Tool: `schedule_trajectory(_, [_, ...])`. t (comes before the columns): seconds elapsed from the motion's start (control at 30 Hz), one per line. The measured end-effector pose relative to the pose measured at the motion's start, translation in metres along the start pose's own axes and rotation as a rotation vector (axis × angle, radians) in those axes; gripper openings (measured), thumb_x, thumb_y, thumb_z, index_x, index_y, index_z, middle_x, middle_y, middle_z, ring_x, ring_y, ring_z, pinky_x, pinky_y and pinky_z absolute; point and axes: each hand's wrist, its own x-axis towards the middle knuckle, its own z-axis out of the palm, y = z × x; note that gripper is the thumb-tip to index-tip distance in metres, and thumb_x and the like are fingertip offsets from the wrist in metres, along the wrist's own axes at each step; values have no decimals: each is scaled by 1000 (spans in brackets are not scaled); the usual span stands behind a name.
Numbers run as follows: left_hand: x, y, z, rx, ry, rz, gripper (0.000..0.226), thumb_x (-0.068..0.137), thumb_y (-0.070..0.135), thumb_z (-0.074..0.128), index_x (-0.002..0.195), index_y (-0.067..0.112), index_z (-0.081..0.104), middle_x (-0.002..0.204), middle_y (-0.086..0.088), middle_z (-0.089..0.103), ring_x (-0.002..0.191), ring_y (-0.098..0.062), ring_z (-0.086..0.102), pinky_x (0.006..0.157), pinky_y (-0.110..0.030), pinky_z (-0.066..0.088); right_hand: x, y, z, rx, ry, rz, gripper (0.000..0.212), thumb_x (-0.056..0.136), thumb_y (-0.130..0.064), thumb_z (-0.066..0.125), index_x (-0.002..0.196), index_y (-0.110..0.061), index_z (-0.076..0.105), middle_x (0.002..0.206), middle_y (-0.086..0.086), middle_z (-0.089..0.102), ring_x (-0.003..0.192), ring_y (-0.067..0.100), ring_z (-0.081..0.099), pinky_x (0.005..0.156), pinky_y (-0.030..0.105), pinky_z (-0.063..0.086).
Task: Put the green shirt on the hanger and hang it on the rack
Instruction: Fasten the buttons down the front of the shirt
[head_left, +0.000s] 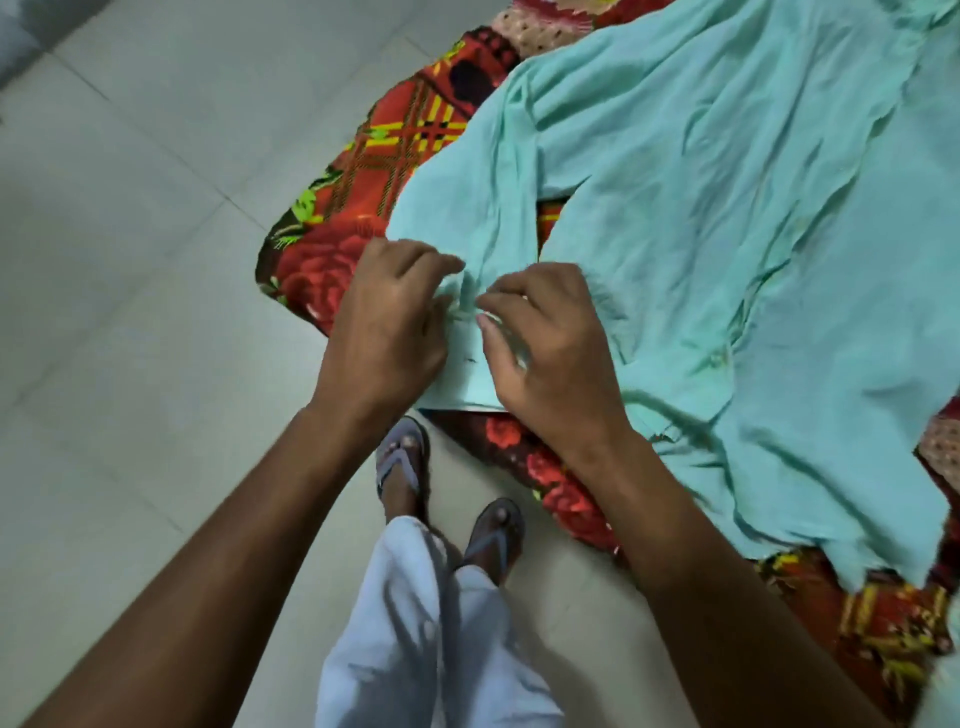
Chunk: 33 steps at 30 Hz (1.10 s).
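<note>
The green shirt (727, 249) sprawls over a floral blanket (363, 171) from centre toward 2 o'clock. Left hand (387, 332) and right hand (550, 348) each pinch its near sleeve. No hanger or rack visible; the task looks barely begun.

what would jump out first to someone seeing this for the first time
The big mint-green shirt, spread crumpled over a red floral blanket at upper right. At centre the left hand and right hand pinch the near end of its sleeve.
</note>
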Motion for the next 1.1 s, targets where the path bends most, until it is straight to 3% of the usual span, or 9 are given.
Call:
schedule_trajectory(0.13, [-35,-2,-4,-32,-70,-58,17,87,0,67,102,4,72,95,-12,69,89,-33,57,74,-37,44,-27,-17,9,30,-187,-32,21,92,-24,72,97,-4,74,92,12,66,87,33,59,76,47,49])
schedule_trajectory(0.23, [-47,1,-2,-68,-93,-107,7,89,5,67,95,7,70,90,-9,66,87,-28,53,73,-33,40,-42,-21,12,39,-267,63,35,88,-31,71,111,-5,72,102,11,64,95,31,60,84,41,52])
schedule_trajectory(0.43, [-50,14,1,-76,-113,-207,12,90,17,71,99,10,69,93,-5,66,94,-26,52,71,-39,45,-45,-28,11,86,-200,201,28,85,-15,74,113,-7,74,103,8,68,96,24,66,85,35,54])
schedule_trajectory(0.57, [-44,21,-2,-57,-90,-286,11,88,23,73,93,13,71,88,-3,69,93,-26,53,70,-42,48,-39,-24,1,180,-183,259,24,89,-13,74,113,-11,76,101,3,73,92,16,68,85,24,52])
schedule_trajectory(0.73, [-43,26,6,-97,-114,-367,15,91,28,69,87,16,76,82,1,71,94,-26,50,76,-42,46,-43,-24,4,129,-206,287,33,85,-3,70,117,-11,75,105,3,72,96,14,66,86,14,46])
schedule_trajectory(0.83, [-47,28,7,-195,-88,-443,11,91,25,68,94,21,78,87,7,72,98,-20,46,80,-33,41,-39,-27,3,268,-108,512,21,91,-7,67,107,-16,79,96,-3,73,83,3,66,72,18,51])
schedule_trajectory(0.93, [-49,34,8,-136,-82,-481,12,87,27,72,96,22,78,91,8,71,98,-20,46,81,-36,44,-33,-28,-1,472,-77,753,13,96,-14,68,103,-17,78,82,-7,72,59,-4,58,58,8,42])
schedule_trajectory(1.03, [-47,40,11,-115,-57,-534,8,86,25,74,91,20,78,91,6,72,98,-22,47,86,-41,45,-31,-26,-3,490,-123,798,12,98,-18,67,105,-18,76,62,-19,61,51,-2,50,53,8,37])
schedule_trajectory(1.1, [-46,42,12,-151,-29,-569,5,88,24,74,90,21,77,92,7,72,100,-19,45,89,-37,40,-30,-26,-2,458,-170,775,13,99,-20,65,107,-16,75,61,-23,56,55,-6,52,55,7,37])
